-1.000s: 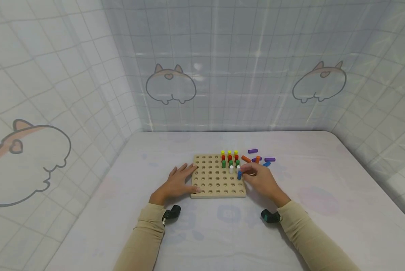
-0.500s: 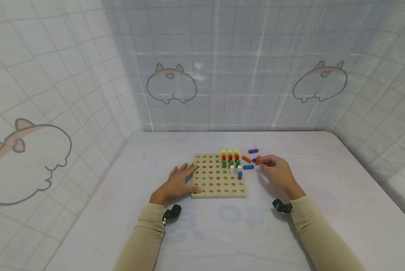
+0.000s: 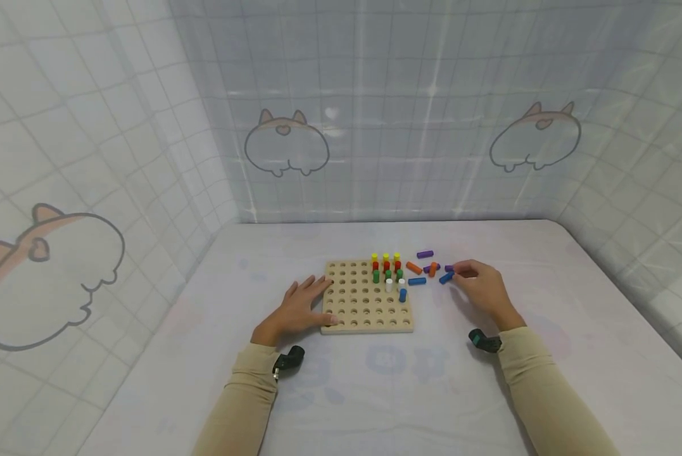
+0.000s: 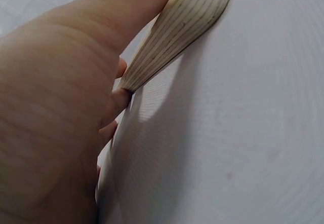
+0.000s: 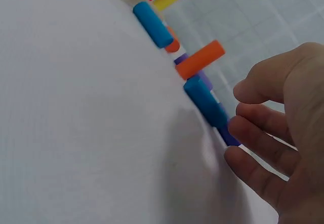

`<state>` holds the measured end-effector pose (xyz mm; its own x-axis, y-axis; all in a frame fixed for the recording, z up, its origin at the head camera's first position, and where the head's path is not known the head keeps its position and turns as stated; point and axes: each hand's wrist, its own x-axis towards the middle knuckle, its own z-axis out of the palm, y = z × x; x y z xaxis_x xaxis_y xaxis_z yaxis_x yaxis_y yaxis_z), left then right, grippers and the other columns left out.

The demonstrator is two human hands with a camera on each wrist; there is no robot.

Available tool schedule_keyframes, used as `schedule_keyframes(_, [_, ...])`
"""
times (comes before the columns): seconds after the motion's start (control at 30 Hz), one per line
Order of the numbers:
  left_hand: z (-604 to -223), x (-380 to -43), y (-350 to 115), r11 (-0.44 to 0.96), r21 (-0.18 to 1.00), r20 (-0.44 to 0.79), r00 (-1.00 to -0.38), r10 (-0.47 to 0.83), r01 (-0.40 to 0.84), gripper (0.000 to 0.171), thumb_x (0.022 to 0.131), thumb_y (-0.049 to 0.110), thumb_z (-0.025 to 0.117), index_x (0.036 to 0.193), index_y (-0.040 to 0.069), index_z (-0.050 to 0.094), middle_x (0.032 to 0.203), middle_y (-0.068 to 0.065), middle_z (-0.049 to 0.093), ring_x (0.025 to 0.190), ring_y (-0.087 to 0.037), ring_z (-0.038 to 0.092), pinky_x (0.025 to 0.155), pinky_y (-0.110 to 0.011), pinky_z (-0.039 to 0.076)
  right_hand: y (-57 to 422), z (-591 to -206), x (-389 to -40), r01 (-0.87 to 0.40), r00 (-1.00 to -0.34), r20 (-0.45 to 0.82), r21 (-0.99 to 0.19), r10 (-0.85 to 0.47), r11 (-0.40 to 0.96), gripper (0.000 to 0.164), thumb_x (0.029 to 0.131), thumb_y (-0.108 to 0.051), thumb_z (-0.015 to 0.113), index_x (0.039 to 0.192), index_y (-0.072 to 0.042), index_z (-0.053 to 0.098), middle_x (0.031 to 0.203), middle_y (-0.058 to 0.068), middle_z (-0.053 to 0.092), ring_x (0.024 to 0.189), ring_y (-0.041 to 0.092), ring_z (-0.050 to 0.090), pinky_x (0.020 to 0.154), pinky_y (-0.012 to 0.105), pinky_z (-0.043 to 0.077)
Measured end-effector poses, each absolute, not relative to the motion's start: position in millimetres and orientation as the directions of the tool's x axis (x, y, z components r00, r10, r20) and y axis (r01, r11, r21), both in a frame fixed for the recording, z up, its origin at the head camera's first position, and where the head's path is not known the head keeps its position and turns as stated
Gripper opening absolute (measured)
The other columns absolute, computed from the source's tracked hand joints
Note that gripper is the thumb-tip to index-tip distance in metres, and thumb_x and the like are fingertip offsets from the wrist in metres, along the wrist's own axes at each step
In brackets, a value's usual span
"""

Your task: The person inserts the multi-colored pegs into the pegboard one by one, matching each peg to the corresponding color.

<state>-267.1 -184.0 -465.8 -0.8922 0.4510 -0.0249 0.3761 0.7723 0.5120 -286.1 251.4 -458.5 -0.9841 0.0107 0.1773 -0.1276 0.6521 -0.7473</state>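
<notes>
A wooden pegboard (image 3: 346, 332) lies on the table, its right columns holding upright yellow, red, green and white pegs and a blue peg (image 3: 403, 296). My left hand (image 3: 299, 308) rests on the board's left edge with fingers spread; its thumb lies over the edge (image 4: 167, 36) in the left wrist view. To the right of the board, my right hand (image 3: 483, 289) is beside a loose blue peg (image 5: 205, 102), fingers loosely bent and nothing visible between them. Whether a fingertip touches that peg, I cannot tell. A purple peg (image 3: 449, 268) is partly hidden by this hand.
Between board and right hand lie another blue peg (image 3: 417, 281), an orange peg (image 3: 414, 268) and a purple peg (image 3: 429, 269). A second orange peg (image 5: 201, 60) stands tilted among them. Farther back is a purple peg (image 3: 425, 254). Sheet walls surround the table's back and sides.
My right hand let go of the blue peg in the board, moved right past the standing orange peg, and is now by a loose blue peg. A blue peg now lies near the board. Left hand unmoved.
</notes>
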Motion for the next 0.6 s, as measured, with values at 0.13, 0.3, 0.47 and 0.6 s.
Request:
schedule_keyframes(0.13, [-463.8, -265.5, -183.7, 0.771, 0.514, -0.029, -0.891, 0.453, 0.375, 0.102, 0.082, 0.068, 0.068, 0.161, 0.016, 0.027, 0.165, -0.005, 0.023, 0.153, -0.028, 0.007, 0.121, -0.052, -0.005, 251.7, -462.7, -288.5, -0.140, -0.983, 0.186, -0.739, 0.000, 0.659, 0.028, 0.097, -0.015, 0.066, 0.122, -0.002, 0.067, 0.119, 0.018, 0.066, 0.114, 0.036, 0.059, 0.100, 0.054, 0.046])
schedule_keyframes(0.3, [-463.3, -265.7, -184.2, 0.767, 0.516, -0.022, -0.889, 0.457, 0.381, 0.102, 0.082, 0.068, 0.068, 0.160, 0.017, 0.027, 0.165, -0.005, 0.024, 0.153, -0.028, 0.007, 0.121, -0.052, -0.005, 248.2, -463.9, -289.7, -0.148, -0.983, 0.183, -0.725, -0.018, 0.673, 0.030, 0.095, -0.013, 0.066, 0.123, -0.002, 0.068, 0.123, 0.019, 0.061, 0.116, 0.038, 0.057, 0.099, 0.055, 0.047])
schedule_keyframes(0.47, [-464.7, -266.7, -185.6, 0.764, 0.516, -0.016, -0.887, 0.461, 0.388, 0.102, 0.082, 0.069, 0.068, 0.160, 0.018, 0.027, 0.165, -0.005, 0.023, 0.153, -0.027, 0.006, 0.121, -0.051, -0.005, 244.0, -461.5, -288.2, -0.146, -0.986, 0.158, -0.675, -0.052, 0.723, 0.035, 0.095, -0.015, 0.066, 0.127, -0.002, 0.067, 0.126, 0.021, 0.058, 0.116, 0.040, 0.056, 0.100, 0.057, 0.047])
schedule_keyframes(0.6, [-466.2, -267.5, -185.7, 0.764, 0.518, -0.017, -0.888, 0.459, 0.385, 0.102, 0.082, 0.069, 0.068, 0.160, 0.018, 0.028, 0.165, -0.005, 0.024, 0.153, -0.027, 0.006, 0.121, -0.051, -0.006, 239.9, -461.2, -288.4, -0.164, -0.983, 0.170, -0.626, -0.072, 0.762, 0.039, 0.094, -0.020, 0.070, 0.128, -0.002, 0.067, 0.123, 0.021, 0.058, 0.112, 0.040, 0.057, 0.097, 0.057, 0.048])
